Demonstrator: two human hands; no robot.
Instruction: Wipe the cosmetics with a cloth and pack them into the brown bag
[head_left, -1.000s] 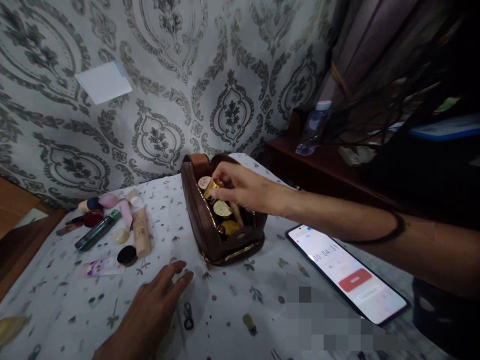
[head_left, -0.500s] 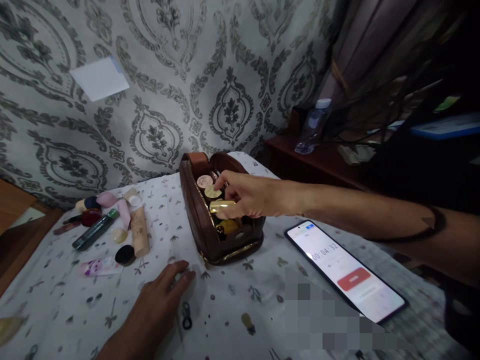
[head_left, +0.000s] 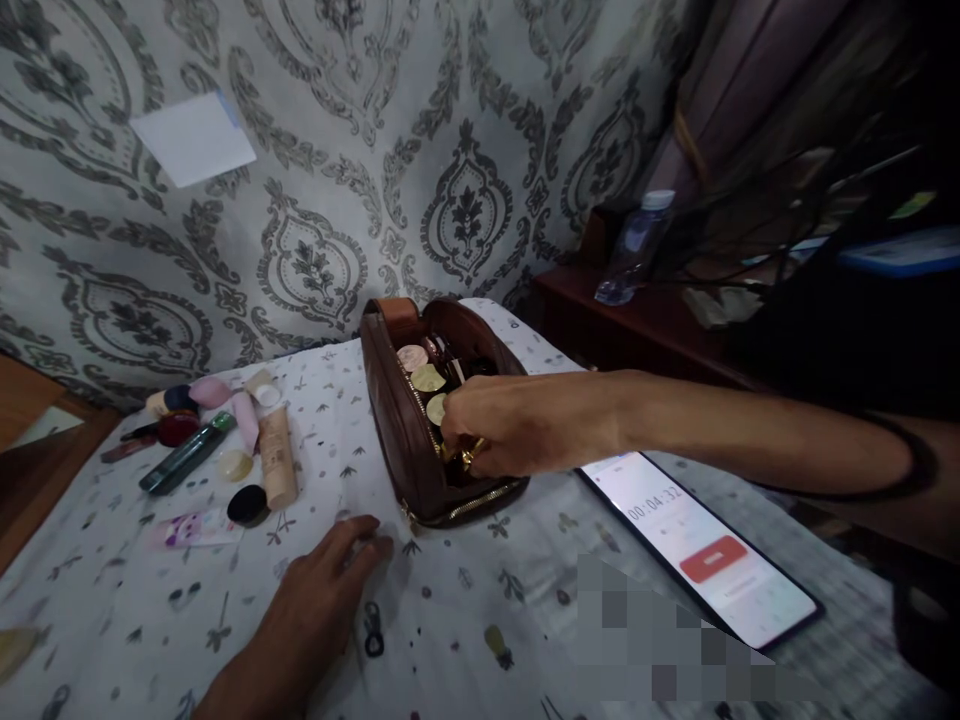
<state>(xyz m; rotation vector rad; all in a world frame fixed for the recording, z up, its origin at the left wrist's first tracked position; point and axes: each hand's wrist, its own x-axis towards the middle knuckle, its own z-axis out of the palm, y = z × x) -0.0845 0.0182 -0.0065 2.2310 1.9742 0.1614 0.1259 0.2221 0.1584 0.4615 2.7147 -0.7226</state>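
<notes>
A brown toiletry bag (head_left: 401, 440) stands unzipped on the patterned sheet. Several round-topped containers are upright inside it: a pink lid (head_left: 412, 357), a gold lid (head_left: 428, 378) and a smaller gold top (head_left: 436, 408). My right hand (head_left: 499, 425) reaches into the bag's near end, its fingers curled down around something; a bit of gold shows below them, but its kind is hidden. Beside the bag's front left corner, my left hand (head_left: 322, 580) rests on the sheet, empty, with fingers loosely apart.
Cosmetics lie at left: a beige tube (head_left: 277, 460), a green tube (head_left: 187, 455), a black round lid (head_left: 247, 506), a pink-and-white tube (head_left: 199, 528) and a pink sponge (head_left: 210, 392). A phone (head_left: 705, 550) showing a timer lies right; a plastic bottle (head_left: 637, 245) stands behind.
My right hand has moved down and nearer within the bag. The gold tube it held sideways is no longer in its fingers; a gold top now shows upright there. My left hand stays put.
</notes>
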